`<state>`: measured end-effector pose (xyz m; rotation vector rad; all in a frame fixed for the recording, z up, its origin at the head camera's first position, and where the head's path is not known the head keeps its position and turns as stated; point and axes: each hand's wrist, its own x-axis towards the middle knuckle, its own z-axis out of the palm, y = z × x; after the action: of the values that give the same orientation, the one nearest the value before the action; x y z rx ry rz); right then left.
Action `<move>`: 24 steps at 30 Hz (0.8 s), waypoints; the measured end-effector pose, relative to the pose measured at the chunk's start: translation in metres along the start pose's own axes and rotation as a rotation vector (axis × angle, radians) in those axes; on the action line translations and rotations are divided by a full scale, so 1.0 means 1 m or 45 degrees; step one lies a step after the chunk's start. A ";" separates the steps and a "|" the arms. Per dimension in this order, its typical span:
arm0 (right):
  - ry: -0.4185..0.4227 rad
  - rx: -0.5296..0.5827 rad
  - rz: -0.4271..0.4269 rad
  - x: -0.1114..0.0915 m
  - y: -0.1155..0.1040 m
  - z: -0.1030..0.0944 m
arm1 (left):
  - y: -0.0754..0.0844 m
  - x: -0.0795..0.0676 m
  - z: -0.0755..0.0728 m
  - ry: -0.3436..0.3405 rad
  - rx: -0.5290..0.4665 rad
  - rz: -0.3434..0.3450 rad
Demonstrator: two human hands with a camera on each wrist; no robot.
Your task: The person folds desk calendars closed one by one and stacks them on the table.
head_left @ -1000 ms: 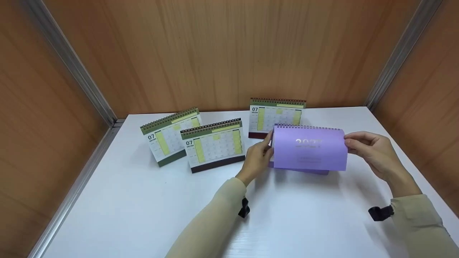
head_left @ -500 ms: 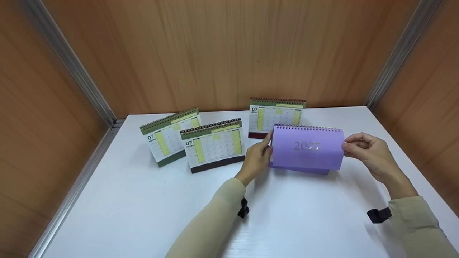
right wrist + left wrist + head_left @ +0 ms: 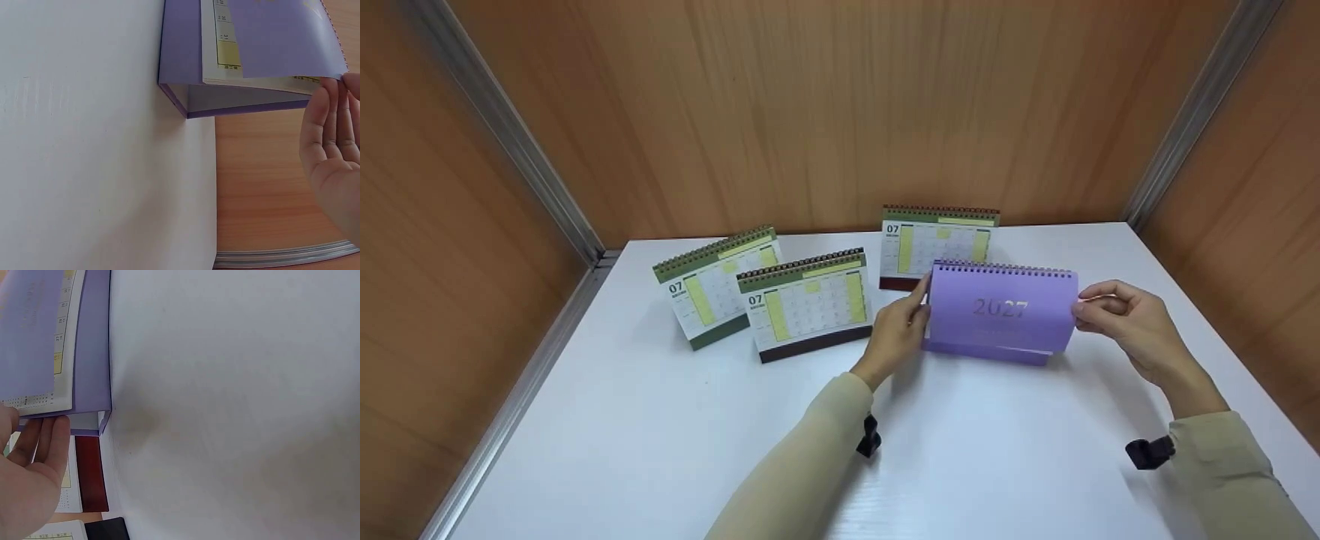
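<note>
A purple desk calendar [image 3: 1001,307] with a spiral top and 2027 on its cover stands on the right of the table. My left hand [image 3: 894,330] grips its left edge, with the thumb at the front and fingers [image 3: 53,441] at the open end of the stand. With thumb and fingertips, my right hand [image 3: 1136,326] pinches the right edge of the purple cover sheet [image 3: 287,39]. That sheet bows away from the white and yellow calendar pages [image 3: 228,53] under it, which the wrist views show.
Behind the purple calendar stands a red-based calendar [image 3: 922,244], partly hidden. To the left are a black-based calendar [image 3: 814,307] and a green-based calendar [image 3: 712,289], the first overlapping the second. Wooden panels [image 3: 840,112] enclose the white table [image 3: 660,450].
The purple cover sheet has come down and back toward the calendar, so more of the purple base shows. My right hand has moved slightly left with it; my left hand stays put.
</note>
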<state>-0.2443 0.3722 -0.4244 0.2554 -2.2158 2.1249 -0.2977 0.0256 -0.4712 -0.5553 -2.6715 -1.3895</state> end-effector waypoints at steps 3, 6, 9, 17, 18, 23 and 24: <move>-0.004 -0.025 -0.006 0.000 0.001 0.000 | 0.000 0.000 0.000 0.000 0.004 -0.001; -0.006 -0.047 -0.008 0.000 0.002 0.000 | 0.000 0.000 0.000 0.002 0.006 -0.003; -0.002 -0.068 -0.004 0.000 0.004 0.000 | 0.000 0.001 0.000 0.000 -0.003 -0.009; 0.019 -0.141 0.031 0.000 0.009 0.000 | -0.001 0.001 0.001 -0.021 -0.025 -0.038; 0.021 -0.146 0.031 0.001 0.009 0.000 | -0.001 0.001 0.001 -0.022 -0.027 -0.041; 0.033 -0.180 0.035 0.002 0.012 0.001 | 0.000 0.001 0.001 -0.010 -0.005 -0.048; 0.035 -0.189 0.037 0.003 0.012 0.001 | 0.000 0.001 0.001 -0.006 -0.002 -0.051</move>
<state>-0.2487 0.3710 -0.4362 0.1851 -2.3605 1.9519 -0.2988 0.0270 -0.4714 -0.5087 -2.7003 -1.4017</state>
